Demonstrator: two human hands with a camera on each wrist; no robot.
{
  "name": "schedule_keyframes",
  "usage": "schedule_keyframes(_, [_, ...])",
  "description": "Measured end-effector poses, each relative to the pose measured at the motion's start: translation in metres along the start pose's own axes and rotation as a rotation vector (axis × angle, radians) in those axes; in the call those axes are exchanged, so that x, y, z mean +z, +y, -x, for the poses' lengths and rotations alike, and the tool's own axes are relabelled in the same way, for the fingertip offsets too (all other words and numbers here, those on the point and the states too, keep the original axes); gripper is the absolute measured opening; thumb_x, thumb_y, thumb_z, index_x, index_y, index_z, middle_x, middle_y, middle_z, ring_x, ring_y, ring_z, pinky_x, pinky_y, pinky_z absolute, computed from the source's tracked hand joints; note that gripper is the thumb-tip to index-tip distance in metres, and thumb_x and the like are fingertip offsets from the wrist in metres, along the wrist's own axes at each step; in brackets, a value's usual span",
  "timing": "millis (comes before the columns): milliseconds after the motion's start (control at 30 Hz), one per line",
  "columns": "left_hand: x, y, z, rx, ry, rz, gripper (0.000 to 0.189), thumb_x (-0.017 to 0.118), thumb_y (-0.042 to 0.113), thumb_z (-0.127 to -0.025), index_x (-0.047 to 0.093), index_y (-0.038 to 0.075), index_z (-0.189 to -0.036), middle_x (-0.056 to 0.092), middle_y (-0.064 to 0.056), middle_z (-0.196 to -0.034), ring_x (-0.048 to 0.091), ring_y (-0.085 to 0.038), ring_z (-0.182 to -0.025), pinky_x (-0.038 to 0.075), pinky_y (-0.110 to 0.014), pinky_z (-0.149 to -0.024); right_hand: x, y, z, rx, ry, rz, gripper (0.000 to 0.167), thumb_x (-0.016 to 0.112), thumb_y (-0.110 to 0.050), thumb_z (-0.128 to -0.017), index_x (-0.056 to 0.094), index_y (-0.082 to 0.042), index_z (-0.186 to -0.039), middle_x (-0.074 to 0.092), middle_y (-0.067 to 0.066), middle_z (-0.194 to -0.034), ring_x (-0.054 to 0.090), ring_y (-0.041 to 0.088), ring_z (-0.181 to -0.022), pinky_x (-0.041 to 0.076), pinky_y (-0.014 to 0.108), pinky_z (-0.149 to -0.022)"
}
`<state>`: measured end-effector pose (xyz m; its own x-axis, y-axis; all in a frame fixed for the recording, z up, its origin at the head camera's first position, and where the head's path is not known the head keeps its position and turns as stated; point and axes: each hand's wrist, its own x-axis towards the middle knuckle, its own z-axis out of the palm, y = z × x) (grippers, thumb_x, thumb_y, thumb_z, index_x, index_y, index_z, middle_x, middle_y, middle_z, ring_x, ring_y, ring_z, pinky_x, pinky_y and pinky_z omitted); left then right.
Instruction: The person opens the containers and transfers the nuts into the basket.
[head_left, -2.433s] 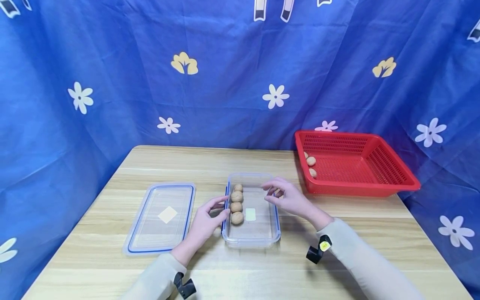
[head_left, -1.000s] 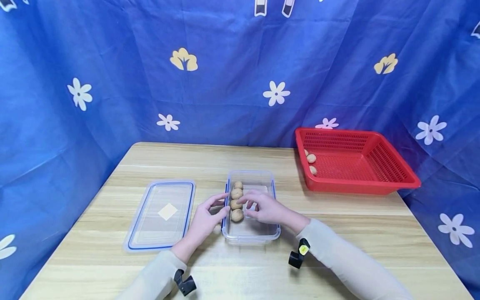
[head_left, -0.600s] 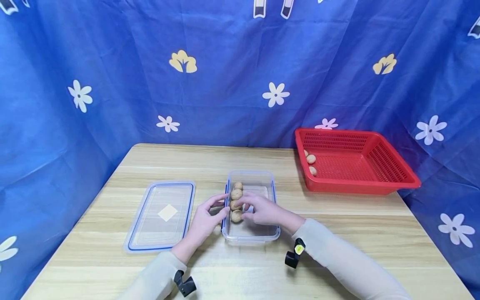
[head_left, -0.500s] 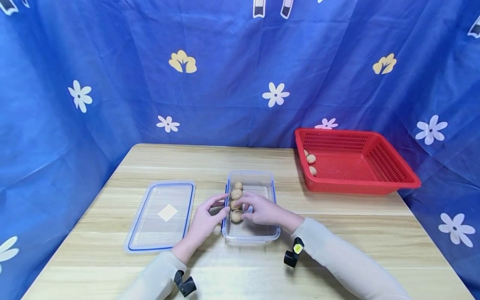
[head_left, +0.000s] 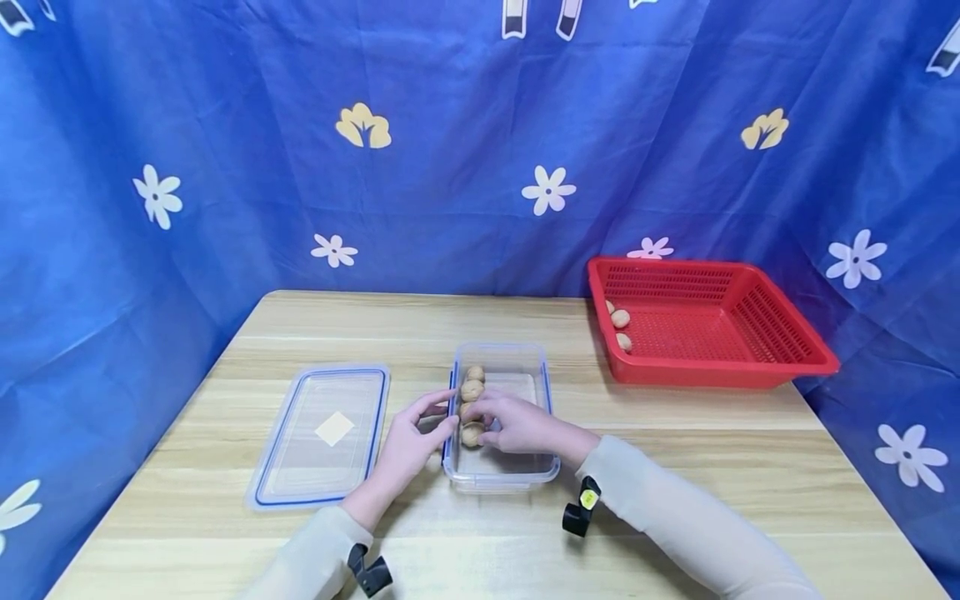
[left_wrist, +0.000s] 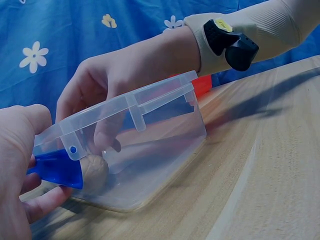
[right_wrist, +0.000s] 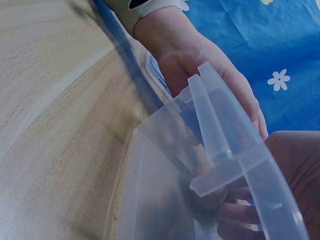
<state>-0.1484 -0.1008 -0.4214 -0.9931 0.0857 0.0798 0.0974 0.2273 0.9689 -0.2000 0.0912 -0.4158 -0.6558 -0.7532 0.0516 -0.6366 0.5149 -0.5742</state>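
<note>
A clear plastic food container (head_left: 501, 482) stands open-topped on the table, with several walnuts (head_left: 472, 435) in a row along its left wall. My left hand (head_left: 405, 437) grips that wall from outside; in the left wrist view its fingers curl about the blue latch (left_wrist: 60, 167). Reaching over the right rim, my right hand (head_left: 517, 425) has its bent fingers down among the nearer walnuts. Its index finger covers part of one walnut, and its thumb lies at the right side of the nearest one. In the right wrist view the container wall blurs these fingers.
Left of the container lies its clear lid (head_left: 333, 467) with a blue seal and a pale square label. At the back right a red basket (head_left: 720, 371) holds a few walnuts (head_left: 620, 318) by its left wall. A blue patterned curtain (head_left: 450, 208) hangs behind the wooden table (head_left: 480, 550).
My right hand has moved left from the container's right rim onto the walnut row, then shifted slightly further left. My left hand has stayed at the left wall.
</note>
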Motion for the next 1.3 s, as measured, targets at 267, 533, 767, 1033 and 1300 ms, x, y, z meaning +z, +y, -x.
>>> schedule_keyframes(267, [0.000,0.000,0.001,0.006,-0.001,0.004,0.041,0.066,0.009,-0.085,0.057,0.006,-0.125,0.057,-0.020,-0.120,0.053,-0.033,-0.111,0.054,-0.031,-0.078,0.006,-0.002,-0.002,-0.003,-0.050,0.066,0.030,0.071,-0.007,-0.079,0.064,-0.012,-0.108,0.057,0.001,-0.099,0.057,0.014,-0.084,0.046,0.017,-0.071])
schedule_keyframes(533, [0.000,0.000,0.000,-0.009,-0.004,0.019,0.041,0.066,0.008,-0.086,0.057,0.006,-0.126,0.058,-0.022,-0.118,0.055,-0.034,-0.108,0.054,-0.031,-0.078,0.014,-0.005,-0.005,-0.019,-0.081,0.149,0.030,0.075,-0.012,-0.076,0.064,-0.013,-0.103,0.054,-0.004,-0.093,0.050,0.009,-0.077,0.042,0.017,-0.066])
schedule_keyframes(767, [0.000,0.001,0.000,-0.008,0.002,0.003,0.041,0.066,0.009,-0.086,0.057,0.007,-0.126,0.058,-0.021,-0.118,0.055,-0.034,-0.108,0.053,-0.030,-0.079,0.016,-0.005,-0.007,-0.036,-0.082,0.167,0.029,0.076,-0.013,-0.075,0.064,-0.014,-0.101,0.051,-0.009,-0.084,0.046,0.005,-0.074,0.039,0.016,-0.064])
schedule_keyframes(1033, [0.000,0.002,0.001,-0.005,-0.001,-0.004,0.041,0.066,0.009,-0.085,0.057,0.008,-0.125,0.058,-0.020,-0.118,0.055,-0.033,-0.109,0.053,-0.033,-0.081,0.014,-0.002,-0.005,-0.109,-0.073,0.141,0.025,0.075,-0.009,-0.073,0.064,-0.014,-0.095,0.050,-0.006,-0.081,0.046,0.007,-0.071,0.038,0.016,-0.062])
schedule_keyframes(1300, [0.000,0.002,0.001,-0.011,0.007,-0.003,0.041,0.067,0.010,-0.085,0.057,0.007,-0.125,0.058,-0.021,-0.117,0.054,-0.034,-0.109,0.054,-0.030,-0.078,0.011,-0.003,-0.003,-0.076,-0.064,0.099,0.030,0.074,-0.006,-0.073,0.065,-0.015,-0.100,0.049,-0.003,-0.087,0.046,0.007,-0.073,0.040,0.016,-0.064])
